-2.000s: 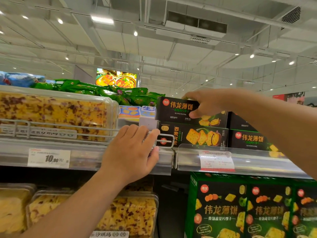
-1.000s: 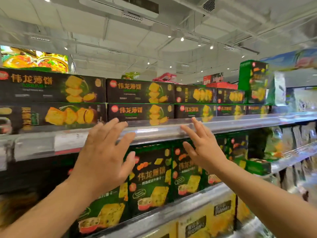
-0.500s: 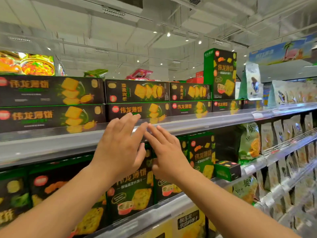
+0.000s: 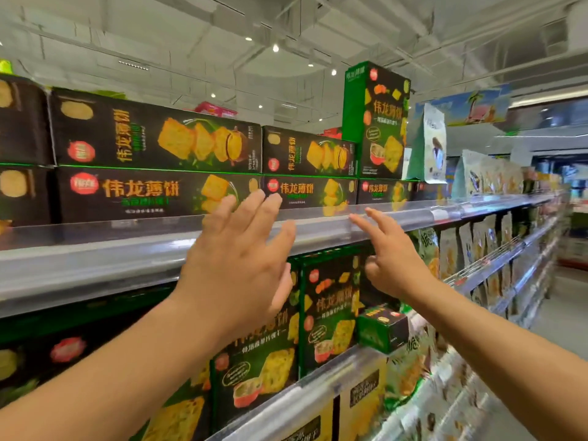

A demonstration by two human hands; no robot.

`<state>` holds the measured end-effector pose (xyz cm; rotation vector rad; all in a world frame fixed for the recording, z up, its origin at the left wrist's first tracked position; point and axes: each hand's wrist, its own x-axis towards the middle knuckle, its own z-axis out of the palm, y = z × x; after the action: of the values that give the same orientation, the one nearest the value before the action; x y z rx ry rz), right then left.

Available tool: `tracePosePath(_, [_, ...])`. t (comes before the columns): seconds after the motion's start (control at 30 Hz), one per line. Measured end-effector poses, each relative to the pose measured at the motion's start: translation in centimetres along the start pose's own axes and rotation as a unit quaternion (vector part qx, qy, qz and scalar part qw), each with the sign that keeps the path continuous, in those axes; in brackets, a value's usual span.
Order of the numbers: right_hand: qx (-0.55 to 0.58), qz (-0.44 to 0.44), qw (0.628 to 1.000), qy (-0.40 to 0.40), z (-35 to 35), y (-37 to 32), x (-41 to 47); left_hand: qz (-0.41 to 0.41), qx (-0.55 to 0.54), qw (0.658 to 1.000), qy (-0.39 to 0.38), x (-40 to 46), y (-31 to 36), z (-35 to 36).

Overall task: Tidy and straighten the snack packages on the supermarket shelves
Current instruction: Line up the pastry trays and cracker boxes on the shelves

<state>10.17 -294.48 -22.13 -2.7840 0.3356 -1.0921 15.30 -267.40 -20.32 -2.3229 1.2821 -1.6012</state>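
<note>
Snack boxes (image 4: 152, 195), black with yellow crackers printed, stacked two high behind the clear shelf rail (image 4: 397, 214). Left hand (image 4: 237, 265) raised in front of the rail, fingers (image 4: 254, 205) straight and slightly spread, tips at the lower row of boxes; contact not possible to tell, nothing held. Right hand (image 4: 393, 262) to the right of it, index finger (image 4: 361, 222) stretched out with its tip at the rail, other fingers loosely apart, nothing gripped. Tall green box (image 4: 375, 122) standing upright above the rail, on top of the black boxes. Small green box (image 4: 381, 329) lying below the rail, on the next shelf edge, beside upright green boxes (image 4: 327, 310). Bagged snacks (image 4: 477, 176) further right along the rail, blurred.
</note>
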Motion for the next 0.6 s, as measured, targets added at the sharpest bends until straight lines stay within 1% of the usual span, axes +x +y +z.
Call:
tracePosePath(0.1, [-0.004,-0.027,1.0,0.01,0.7,1.4,-0.1,0.022,-0.012,1.0,-0.001,2.9,2.9,1.7])
tracePosePath(0.23, [-0.005,-0.097,0.994,0.058,2.0,3.2,0.0,0.035,0.007,0.999,-0.007,6.0,6.1,4.1])
tracePosePath(0.37, [0.001,-0.195,0.976,0.098,2.0,6.3,1.1,-0.011,0.044,0.999,-0.025,8.4,8.6,6.6])
tracePosePath(0.47, [0.009,-0.266,0.96,0.085,1.7,9.1,2.2,-0.056,0.095,0.993,-0.052,9.3,10.2,7.8])
tracePosePath(0.6, [0.09,-0.341,0.933,0.071,3.6,11.9,1.3,-0.094,0.136,0.984,-0.064,9.6,11.4,8.4])
